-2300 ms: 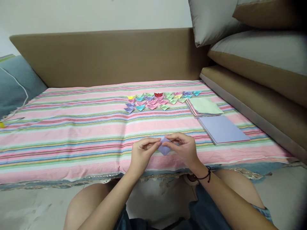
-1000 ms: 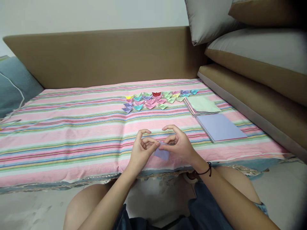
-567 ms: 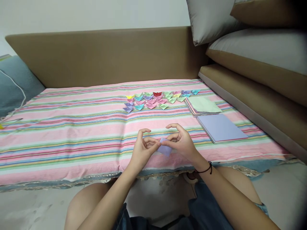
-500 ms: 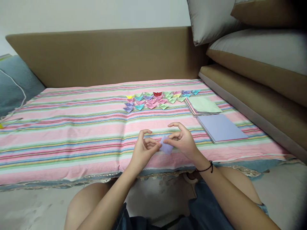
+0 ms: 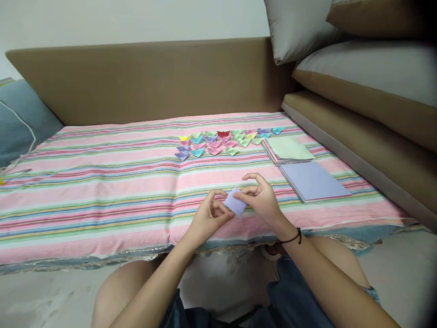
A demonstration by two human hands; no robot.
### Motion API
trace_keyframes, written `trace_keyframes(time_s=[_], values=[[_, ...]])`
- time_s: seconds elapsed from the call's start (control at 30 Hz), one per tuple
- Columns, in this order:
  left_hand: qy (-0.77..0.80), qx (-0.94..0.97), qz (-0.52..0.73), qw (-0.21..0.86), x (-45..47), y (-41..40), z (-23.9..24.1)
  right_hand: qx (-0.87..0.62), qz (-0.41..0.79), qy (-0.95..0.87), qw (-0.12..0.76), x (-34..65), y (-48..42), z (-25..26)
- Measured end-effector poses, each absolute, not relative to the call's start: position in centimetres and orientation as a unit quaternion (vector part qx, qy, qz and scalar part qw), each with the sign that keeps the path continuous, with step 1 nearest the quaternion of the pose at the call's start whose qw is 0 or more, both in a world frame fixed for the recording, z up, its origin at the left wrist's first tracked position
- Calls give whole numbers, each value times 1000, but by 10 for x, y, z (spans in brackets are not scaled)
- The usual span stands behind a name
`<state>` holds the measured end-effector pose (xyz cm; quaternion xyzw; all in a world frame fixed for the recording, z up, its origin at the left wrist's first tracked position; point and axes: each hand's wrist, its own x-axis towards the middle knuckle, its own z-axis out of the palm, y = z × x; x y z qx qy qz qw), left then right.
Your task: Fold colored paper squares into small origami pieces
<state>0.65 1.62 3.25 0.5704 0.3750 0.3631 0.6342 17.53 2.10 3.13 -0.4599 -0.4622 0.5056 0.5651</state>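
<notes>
A small folded lilac paper (image 5: 235, 202) is held just above the front part of the striped cloth. My right hand (image 5: 262, 202) pinches its right edge between thumb and finger, the other fingers curled above. My left hand (image 5: 208, 217) is curled at the paper's left edge, thumb and fingertips touching it. A black band circles my right wrist.
Several small folded paper shapes (image 5: 225, 141) in many colours lie in rows further back. Right of them are a stack of sheets with pale green on top (image 5: 288, 150) and a lilac stack (image 5: 312, 181). The striped cloth (image 5: 102, 191) covers the sofa seat; cushions (image 5: 358, 68) are piled at the right.
The lilac paper has been turned and lifted slightly toward the right. My left hand has dropped a little lower and my right hand has moved slightly up with the paper.
</notes>
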Motion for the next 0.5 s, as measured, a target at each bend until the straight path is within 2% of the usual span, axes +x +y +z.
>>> trace_keyframes(time_s=[0.2, 0.37, 0.5], values=[[362, 534, 277, 712, 12, 14, 37, -461, 507, -422, 594, 173, 22, 26], [392, 462, 358, 710, 18, 14, 31, -462, 524, -396, 596, 167, 19, 26], [418, 474, 414, 655, 12, 20, 35, -443, 565, -445, 535, 170, 19, 27]])
